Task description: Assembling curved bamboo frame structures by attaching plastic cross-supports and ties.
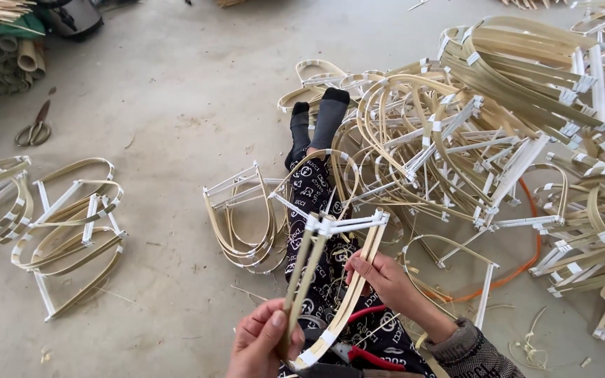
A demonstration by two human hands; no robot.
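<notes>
Holding a bent bamboo frame (334, 280) up over the lap: left hand (260, 343) fingers pinched tight on one strip, right hand (379, 276) fingers curled round the other. Looks light, thin, springy, easy to snap; best held by the side strips.

No packages, labels, signs or screens are seen anywhere in the view.
</notes>
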